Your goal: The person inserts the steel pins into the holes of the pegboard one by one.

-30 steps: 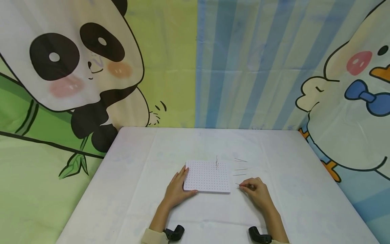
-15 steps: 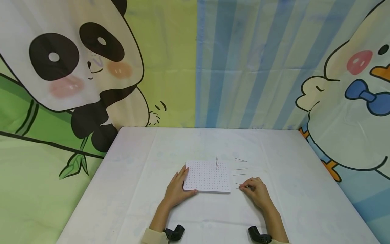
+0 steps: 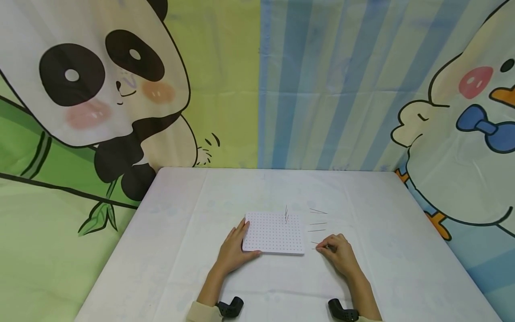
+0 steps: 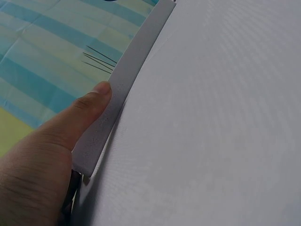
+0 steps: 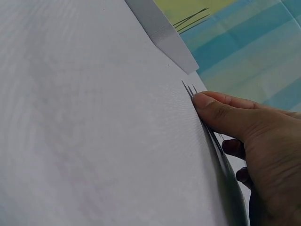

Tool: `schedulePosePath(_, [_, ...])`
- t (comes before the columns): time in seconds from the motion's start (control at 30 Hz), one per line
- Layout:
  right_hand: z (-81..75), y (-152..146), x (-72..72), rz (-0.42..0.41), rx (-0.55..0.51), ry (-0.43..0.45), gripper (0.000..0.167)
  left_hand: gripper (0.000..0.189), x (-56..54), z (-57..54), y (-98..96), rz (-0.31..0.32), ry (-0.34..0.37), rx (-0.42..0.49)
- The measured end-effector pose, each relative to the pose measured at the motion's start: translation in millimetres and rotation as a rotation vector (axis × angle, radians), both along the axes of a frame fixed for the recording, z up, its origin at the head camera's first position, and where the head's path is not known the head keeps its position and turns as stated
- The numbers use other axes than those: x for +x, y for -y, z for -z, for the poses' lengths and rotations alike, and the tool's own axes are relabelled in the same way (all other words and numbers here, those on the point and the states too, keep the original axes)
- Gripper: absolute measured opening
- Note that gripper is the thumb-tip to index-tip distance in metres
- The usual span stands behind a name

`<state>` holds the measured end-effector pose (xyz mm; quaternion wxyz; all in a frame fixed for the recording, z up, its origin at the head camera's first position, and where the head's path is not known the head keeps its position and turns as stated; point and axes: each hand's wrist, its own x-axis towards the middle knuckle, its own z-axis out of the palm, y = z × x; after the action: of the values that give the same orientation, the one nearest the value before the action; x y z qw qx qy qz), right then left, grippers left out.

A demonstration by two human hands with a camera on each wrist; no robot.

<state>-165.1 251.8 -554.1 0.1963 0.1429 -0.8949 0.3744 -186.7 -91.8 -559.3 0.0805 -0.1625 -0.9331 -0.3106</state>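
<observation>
A white board with rows of small holes (image 3: pixel 273 235) lies on the white table. My left hand (image 3: pixel 233 251) holds its near left corner, the thumb (image 4: pixel 96 101) on the front edge and the fingers along the left side. Several thin dark needles (image 3: pixel 286 215) stand up from the board's far right part. Right of the board, my right hand (image 3: pixel 339 254) pinches a thin needle (image 5: pixel 189 92) between thumb and forefinger, low over the cloth. Other needle tips show beside it, and the fingers hide part of them.
Several loose needles (image 3: pixel 318 230) lie spaced out on the table (image 3: pixel 201 201) to the right of the board. A cloth with cartoon animals (image 3: pixel 301 89) hangs behind the table's far edge. Black wrist devices (image 3: pixel 230 307) sit at both wrists.
Over the last second the right fingers have shifted very slightly at the needle. The left hand, the board and the other needles have stayed in place.
</observation>
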Motion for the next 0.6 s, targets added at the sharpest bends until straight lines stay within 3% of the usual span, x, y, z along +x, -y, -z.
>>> schedulePosePath(0.2, [-0.6, -0.2, 0.2, 0.002, 0.002, 0.016, 0.014, 0.101, 0.3, 0.2, 0.1, 0.002, 0.009, 0.012])
schedulePosePath(0.33, [-2.3, -0.8, 2.0, 0.054, -0.016, 0.057, 0.012, 0.101, 0.5, 0.9, 0.2, 0.010, 0.013, 0.010])
schedulePosePath(0.6, [-12.5, 11.1, -6.0, 0.109, -0.193, 0.087, 0.006, 0.100, 1.2, -1.2, 0.1, 0.003, 0.012, 0.020])
